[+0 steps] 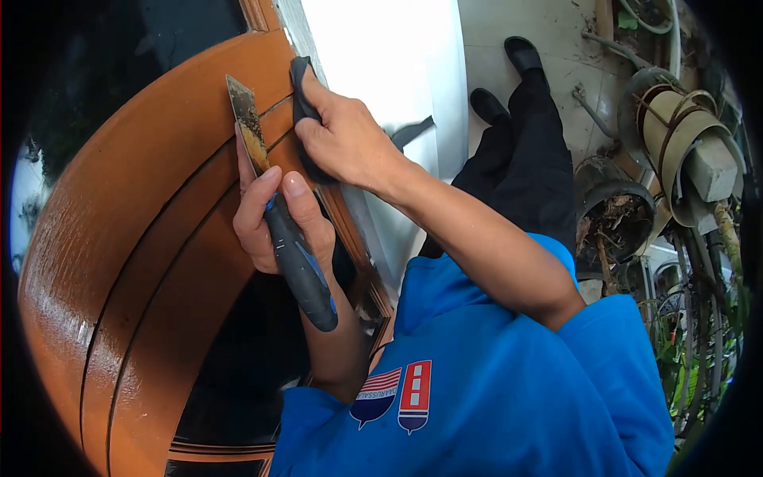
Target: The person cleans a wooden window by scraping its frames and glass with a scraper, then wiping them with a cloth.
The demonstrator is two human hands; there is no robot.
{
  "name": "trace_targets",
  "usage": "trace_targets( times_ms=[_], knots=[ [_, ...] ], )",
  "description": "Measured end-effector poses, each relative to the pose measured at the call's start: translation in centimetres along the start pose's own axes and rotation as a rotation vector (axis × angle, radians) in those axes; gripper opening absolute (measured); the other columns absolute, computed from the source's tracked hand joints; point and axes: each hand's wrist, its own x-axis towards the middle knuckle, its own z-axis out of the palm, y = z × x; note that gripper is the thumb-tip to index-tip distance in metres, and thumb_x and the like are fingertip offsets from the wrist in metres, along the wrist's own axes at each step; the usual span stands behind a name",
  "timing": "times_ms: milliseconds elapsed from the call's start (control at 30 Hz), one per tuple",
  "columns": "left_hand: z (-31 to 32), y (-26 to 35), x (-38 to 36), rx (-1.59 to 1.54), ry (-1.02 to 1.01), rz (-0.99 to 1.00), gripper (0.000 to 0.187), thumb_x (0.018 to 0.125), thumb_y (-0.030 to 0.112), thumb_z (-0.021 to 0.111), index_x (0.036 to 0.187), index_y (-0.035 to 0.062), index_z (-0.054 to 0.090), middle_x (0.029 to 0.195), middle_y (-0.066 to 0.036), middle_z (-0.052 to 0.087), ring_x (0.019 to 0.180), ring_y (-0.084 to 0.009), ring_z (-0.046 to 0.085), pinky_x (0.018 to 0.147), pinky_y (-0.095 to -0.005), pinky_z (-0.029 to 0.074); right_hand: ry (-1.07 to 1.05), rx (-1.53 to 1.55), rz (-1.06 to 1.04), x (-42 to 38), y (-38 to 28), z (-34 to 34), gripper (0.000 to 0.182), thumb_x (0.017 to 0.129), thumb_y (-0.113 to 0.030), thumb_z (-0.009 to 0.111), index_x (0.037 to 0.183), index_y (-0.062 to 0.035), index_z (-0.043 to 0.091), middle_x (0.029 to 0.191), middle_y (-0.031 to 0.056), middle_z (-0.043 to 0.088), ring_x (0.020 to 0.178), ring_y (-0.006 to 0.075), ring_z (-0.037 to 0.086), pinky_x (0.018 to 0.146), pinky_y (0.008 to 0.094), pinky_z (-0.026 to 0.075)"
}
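A putty knife with a stained metal blade and a black and blue handle (300,258) is held in my left hand (258,226). Its blade points up and away, in front of the brown wooden door (183,103). My left fingers wrap round the tool where blade and handle meet. Just beyond it, my right hand (346,131) grips a dark grey cloth (304,99), pressed on the door near its edge. Part of the cloth hangs below the right fingers, behind the knife. Wet-looking shiny streaks mark the door's lower left.
Dark glass panels (238,374) adjoin the wood. A bright white panel (389,63) stands beside the door edge. On the right are plant pots (612,203), a block (710,168) and green plants. My dark shoes (522,56) rest on the tiled floor (493,20).
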Motion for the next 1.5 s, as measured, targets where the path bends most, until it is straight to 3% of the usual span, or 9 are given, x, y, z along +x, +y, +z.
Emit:
trace_targets(
  times_ms=[100, 333, 467, 633, 900, 1000, 1167, 1367, 1500],
  knots=[
    [0.2, -0.1, 0.1, -0.021, 0.015, 0.000, 0.016, 0.100, 0.008, 0.055, 0.112, 0.0012, 0.049, 0.130, -0.042, 0.053, 0.121, -0.0498, 0.058, 0.098, -0.0511, 0.057, 0.009, 0.026, -0.003, -1.3, 0.8, 0.4, 0.068, 0.088, -0.012, 0.047, 0.154, -0.0093, 0.034, 0.100, 0.0330, 0.066, 0.096, 0.0427, 0.068, 0.089, 0.0428, 0.051],
    [0.0, -0.1, 0.2, 0.003, 0.006, 0.006, 0.017, 0.099, 0.008, 0.056, 0.112, 0.0008, 0.049, 0.129, -0.042, 0.053, 0.120, -0.0491, 0.059, 0.097, -0.0496, 0.057, -0.069, -0.031, 0.091, 0.4, -1.6, -1.0, 0.069, 0.086, -0.010, 0.047, 0.154, -0.0068, 0.034, 0.093, 0.0317, 0.066, 0.088, 0.0423, 0.067, 0.085, 0.0453, 0.051],
    [0.2, 0.0, 0.2, -0.001, 0.014, -0.001, 0.017, 0.099, 0.007, 0.056, 0.113, 0.0007, 0.049, 0.130, -0.042, 0.053, 0.120, -0.0489, 0.060, 0.098, -0.0497, 0.056, 0.018, -0.033, -0.017, -1.5, 1.4, 0.7, 0.066, 0.086, -0.010, 0.048, 0.151, -0.0074, 0.037, 0.098, 0.0335, 0.066, 0.097, 0.0450, 0.068, 0.090, 0.0466, 0.051],
    [-0.1, -0.1, 0.0, 0.048, 0.003, -0.004, 0.017, 0.098, 0.005, 0.056, 0.113, 0.0008, 0.049, 0.131, -0.042, 0.052, 0.120, -0.0491, 0.060, 0.099, -0.0506, 0.055, 0.038, -0.113, -0.018, 3.3, -2.3, -1.2, 0.055, 0.088, -0.014, 0.047, 0.143, -0.0061, 0.043, 0.098, 0.0349, 0.065, 0.096, 0.0522, 0.063, 0.089, 0.0494, 0.051],
    [0.2, -0.2, 0.2, -0.052, 0.017, 0.005, 0.017, 0.096, 0.004, 0.056, 0.112, 0.0003, 0.049, 0.130, -0.043, 0.052, 0.120, -0.0502, 0.059, 0.099, -0.0508, 0.055, 0.039, -0.109, -0.008, 1.8, -1.9, -0.8, 0.038, 0.090, -0.012, 0.046, 0.124, 0.0041, 0.054, 0.088, 0.0339, 0.066, 0.088, 0.0474, 0.067, 0.085, 0.0482, 0.052],
    [0.1, -0.1, 0.2, -0.009, 0.015, -0.009, 0.017, 0.096, 0.004, 0.056, 0.111, -0.0001, 0.050, 0.129, -0.043, 0.053, 0.120, -0.0504, 0.059, 0.099, -0.0508, 0.055, -0.006, -0.104, 0.073, 2.6, -3.0, -1.6, 0.038, 0.090, -0.012, 0.046, 0.123, 0.0036, 0.054, 0.086, 0.0336, 0.066, 0.087, 0.0479, 0.067, 0.085, 0.0484, 0.052],
    [0.0, -0.1, 0.1, 0.047, 0.017, -0.005, 0.017, 0.097, 0.004, 0.056, 0.111, -0.0008, 0.050, 0.129, -0.043, 0.053, 0.119, -0.0504, 0.060, 0.100, -0.0510, 0.055, 0.136, -0.136, -0.161, 0.3, 0.9, 1.2, 0.050, 0.088, -0.010, 0.045, 0.137, 0.0020, 0.043, 0.088, 0.0359, 0.064, 0.088, 0.0518, 0.065, 0.084, 0.0540, 0.051],
    [0.1, 0.1, 0.0, 0.019, 0.019, -0.023, 0.016, 0.097, 0.005, 0.057, 0.111, -0.0004, 0.050, 0.129, -0.042, 0.054, 0.120, -0.0500, 0.059, 0.100, -0.0507, 0.054, 0.070, -0.213, -0.110, 4.3, -2.5, -0.9, 0.051, 0.089, -0.012, 0.047, 0.137, 0.0027, 0.041, 0.083, 0.0362, 0.063, 0.085, 0.0541, 0.063, 0.081, 0.0560, 0.050],
    [0.2, 0.3, 0.1, 0.023, 0.027, -0.021, 0.015, 0.096, 0.004, 0.057, 0.110, -0.0003, 0.051, 0.128, -0.043, 0.054, 0.120, -0.0505, 0.059, 0.101, -0.0521, 0.053, 0.056, -0.235, -0.107, 1.7, -1.6, -0.5, 0.058, 0.087, -0.010, 0.048, 0.142, 0.0034, 0.037, 0.080, 0.0365, 0.062, 0.083, 0.0531, 0.063, 0.080, 0.0561, 0.050]
  ],
)
